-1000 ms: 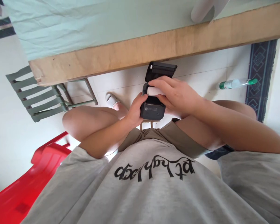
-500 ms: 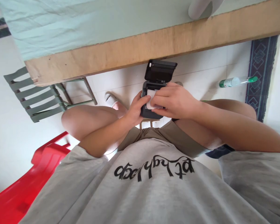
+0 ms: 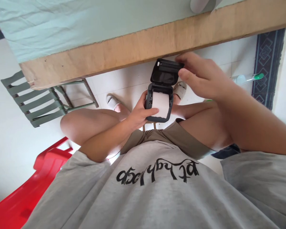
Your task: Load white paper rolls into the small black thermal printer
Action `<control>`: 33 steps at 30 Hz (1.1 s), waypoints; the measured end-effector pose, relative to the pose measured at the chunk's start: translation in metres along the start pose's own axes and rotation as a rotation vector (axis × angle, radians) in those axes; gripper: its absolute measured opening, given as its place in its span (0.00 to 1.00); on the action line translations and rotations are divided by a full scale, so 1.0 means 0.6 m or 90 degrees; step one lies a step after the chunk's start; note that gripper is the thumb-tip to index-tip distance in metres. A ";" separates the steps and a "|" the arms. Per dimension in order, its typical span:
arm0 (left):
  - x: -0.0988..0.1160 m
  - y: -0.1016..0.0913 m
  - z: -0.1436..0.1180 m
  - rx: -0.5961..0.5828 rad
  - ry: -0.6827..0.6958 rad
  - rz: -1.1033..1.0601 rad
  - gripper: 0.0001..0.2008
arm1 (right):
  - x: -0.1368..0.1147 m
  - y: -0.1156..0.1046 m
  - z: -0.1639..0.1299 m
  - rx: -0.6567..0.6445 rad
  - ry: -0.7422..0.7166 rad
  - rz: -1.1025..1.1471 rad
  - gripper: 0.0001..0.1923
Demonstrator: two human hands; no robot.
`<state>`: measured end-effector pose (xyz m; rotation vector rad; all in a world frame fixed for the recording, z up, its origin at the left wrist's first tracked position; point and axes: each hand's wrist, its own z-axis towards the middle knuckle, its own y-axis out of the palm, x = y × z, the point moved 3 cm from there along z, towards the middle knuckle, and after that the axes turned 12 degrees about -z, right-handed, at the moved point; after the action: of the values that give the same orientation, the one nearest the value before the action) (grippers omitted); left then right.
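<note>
A small black portable receipt printer (image 3: 166, 119) is held over my lap, its lid (image 3: 165, 77) swung up and away from me. Inside the bay lies a white paper roll (image 3: 161, 102), with its sheet drawn toward the front edge. My left hand (image 3: 139, 113) is wrapped round the printer's left side, and its thumb presses on the paper. My right hand (image 3: 202, 74) has its thumb and fingers at the right edge of the raised lid, pinching it. The tips of the right fingers are partly hidden behind the lid.
A table with a wooden edge (image 3: 105, 52) and a pale green cloth (image 3: 62, 22) stands just beyond the printer. A green slatted chair (image 3: 43, 106) and a red plastic chair (image 3: 26, 187) are on the left. A green-capped bottle (image 3: 249, 77) lies on the floor at right.
My right hand has left the paper roll and moved up and right to the lid. The paper is now uncovered and reaches the printer's front. My left hand still holds the printer.
</note>
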<state>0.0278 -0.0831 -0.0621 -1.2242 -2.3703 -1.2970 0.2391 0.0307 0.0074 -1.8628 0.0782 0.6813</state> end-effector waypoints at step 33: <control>-0.004 -0.011 0.023 0.108 -0.053 -0.103 0.25 | -0.051 0.062 -0.009 -0.084 -0.235 -0.051 0.36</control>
<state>0.0273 -0.0756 -0.0757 -1.0765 -2.6240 -1.0785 0.2021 0.0031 -0.0078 -1.8246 -0.2845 0.9813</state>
